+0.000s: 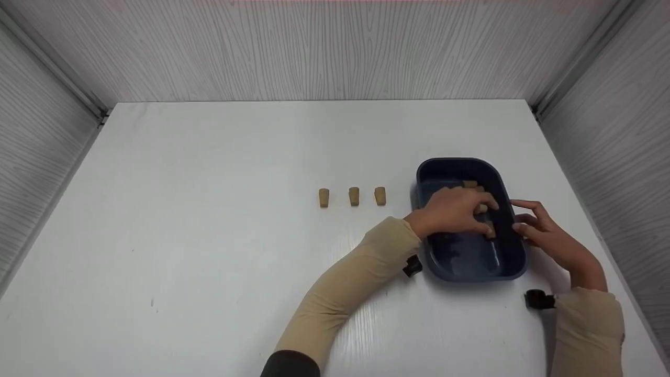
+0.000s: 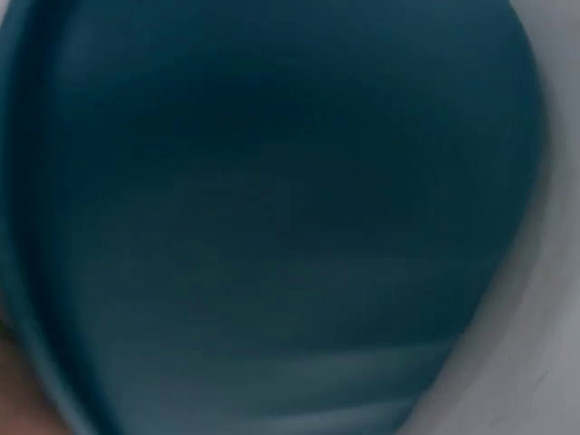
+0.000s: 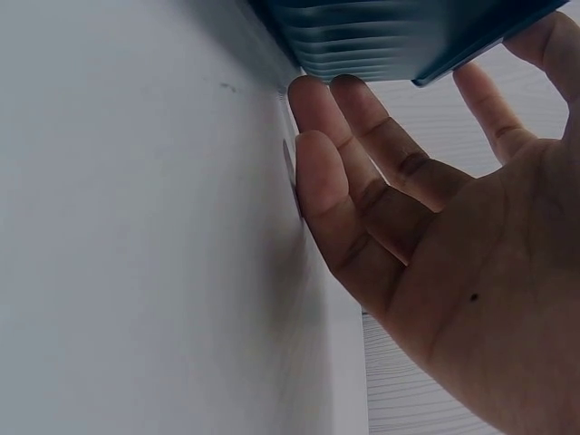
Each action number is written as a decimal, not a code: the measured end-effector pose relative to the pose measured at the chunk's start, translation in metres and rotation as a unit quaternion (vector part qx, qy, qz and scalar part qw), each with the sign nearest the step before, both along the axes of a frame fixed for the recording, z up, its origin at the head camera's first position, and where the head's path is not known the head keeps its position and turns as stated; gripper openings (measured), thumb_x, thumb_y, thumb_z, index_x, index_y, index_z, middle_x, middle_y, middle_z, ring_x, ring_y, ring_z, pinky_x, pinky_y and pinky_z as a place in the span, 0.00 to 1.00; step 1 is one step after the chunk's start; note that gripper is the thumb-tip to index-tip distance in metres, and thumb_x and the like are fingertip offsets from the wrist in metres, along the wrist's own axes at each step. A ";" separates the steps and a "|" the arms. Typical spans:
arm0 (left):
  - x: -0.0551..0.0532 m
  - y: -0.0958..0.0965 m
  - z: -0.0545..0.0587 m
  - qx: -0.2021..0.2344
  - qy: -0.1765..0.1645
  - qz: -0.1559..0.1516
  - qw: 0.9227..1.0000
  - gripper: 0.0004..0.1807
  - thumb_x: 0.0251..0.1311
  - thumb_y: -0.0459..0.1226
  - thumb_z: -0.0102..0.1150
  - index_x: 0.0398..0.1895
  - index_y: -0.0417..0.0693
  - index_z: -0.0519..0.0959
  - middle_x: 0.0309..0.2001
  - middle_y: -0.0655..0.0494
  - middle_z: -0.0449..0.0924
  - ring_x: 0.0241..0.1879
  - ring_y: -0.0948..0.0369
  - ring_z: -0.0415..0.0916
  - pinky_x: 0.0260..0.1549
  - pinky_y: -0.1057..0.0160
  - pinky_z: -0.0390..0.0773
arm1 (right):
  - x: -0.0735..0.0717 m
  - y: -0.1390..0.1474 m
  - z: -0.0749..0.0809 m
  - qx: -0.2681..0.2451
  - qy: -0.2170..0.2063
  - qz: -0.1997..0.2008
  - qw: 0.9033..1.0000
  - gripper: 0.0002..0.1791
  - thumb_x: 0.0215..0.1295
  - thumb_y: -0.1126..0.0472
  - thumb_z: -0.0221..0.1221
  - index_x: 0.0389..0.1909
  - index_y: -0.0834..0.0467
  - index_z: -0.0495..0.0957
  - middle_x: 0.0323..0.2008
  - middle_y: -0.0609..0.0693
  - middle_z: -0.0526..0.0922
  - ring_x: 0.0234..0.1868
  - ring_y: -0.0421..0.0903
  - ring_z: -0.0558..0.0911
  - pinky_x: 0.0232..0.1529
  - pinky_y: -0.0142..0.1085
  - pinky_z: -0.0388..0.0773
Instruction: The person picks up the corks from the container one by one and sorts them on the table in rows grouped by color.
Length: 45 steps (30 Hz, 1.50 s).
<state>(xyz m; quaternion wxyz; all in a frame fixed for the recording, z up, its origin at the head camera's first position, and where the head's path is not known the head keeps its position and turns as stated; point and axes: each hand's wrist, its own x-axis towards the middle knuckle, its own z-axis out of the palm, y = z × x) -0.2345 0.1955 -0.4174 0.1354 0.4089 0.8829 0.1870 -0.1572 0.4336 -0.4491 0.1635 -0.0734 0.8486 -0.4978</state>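
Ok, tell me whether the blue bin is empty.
Not empty: the head view shows tan pieces inside the bin, by the left hand.

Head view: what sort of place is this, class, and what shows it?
Probably an indoor work booth: grey wood-grain panels, meeting at corner strips, border a white table on three sides.

Beige sleeves (image 1: 345, 283) — wrinkled; black band (image 1: 291, 364) — left arm; black wrist devices (image 1: 538, 299).

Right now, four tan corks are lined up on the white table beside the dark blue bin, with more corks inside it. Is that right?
Not four: the head view shows three tan corks lined up on the white table beside the dark blue bin, with more corks inside it.
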 end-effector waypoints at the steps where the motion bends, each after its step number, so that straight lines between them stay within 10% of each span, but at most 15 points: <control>1: 0.000 0.002 -0.001 -0.007 -0.003 -0.001 1.000 0.29 0.54 0.60 0.63 0.60 0.71 0.74 0.49 0.69 0.77 0.47 0.71 0.75 0.46 0.65 0.75 | 0.000 0.000 0.000 0.000 -0.001 0.001 1.000 0.28 0.77 0.54 0.44 0.73 0.46 0.48 0.54 0.44 0.69 0.51 0.27 0.75 0.47 0.23 0.72; 16: -0.006 0.023 -0.011 -0.126 0.006 -0.030 0.992 0.28 0.57 0.57 0.62 0.62 0.74 0.71 0.61 0.73 0.74 0.62 0.69 0.69 0.58 0.60 0.70 | 0.000 0.000 -0.001 0.005 0.000 -0.001 1.000 0.28 0.77 0.54 0.44 0.73 0.46 0.48 0.53 0.44 0.70 0.50 0.30 0.76 0.46 0.24 0.73; 23: -0.015 0.028 -0.011 -0.161 0.004 -0.041 0.986 0.28 0.58 0.55 0.62 0.64 0.75 0.70 0.66 0.72 0.69 0.75 0.68 0.47 0.67 0.61 0.61 | -0.001 -0.002 -0.003 -0.003 0.001 0.005 1.000 0.28 0.77 0.55 0.44 0.73 0.47 0.48 0.54 0.46 0.70 0.50 0.31 0.77 0.48 0.24 0.72; 35: -0.015 0.036 -0.006 -0.193 0.010 -0.087 0.977 0.25 0.63 0.49 0.60 0.63 0.75 0.70 0.60 0.71 0.75 0.69 0.67 0.58 0.65 0.59 0.61 | 0.000 0.000 -0.001 0.012 -0.006 -0.009 1.000 0.28 0.77 0.53 0.44 0.73 0.46 0.48 0.55 0.46 0.69 0.52 0.29 0.75 0.48 0.23 0.71; 45: -0.013 0.033 -0.010 -0.160 0.031 -0.082 0.983 0.18 0.59 0.61 0.57 0.42 0.62 0.77 0.43 0.67 0.82 0.68 0.65 0.62 0.62 0.62 0.65 | 0.000 0.000 0.000 0.005 -0.003 -0.007 1.000 0.28 0.77 0.53 0.45 0.72 0.47 0.48 0.54 0.45 0.70 0.51 0.29 0.75 0.48 0.24 0.72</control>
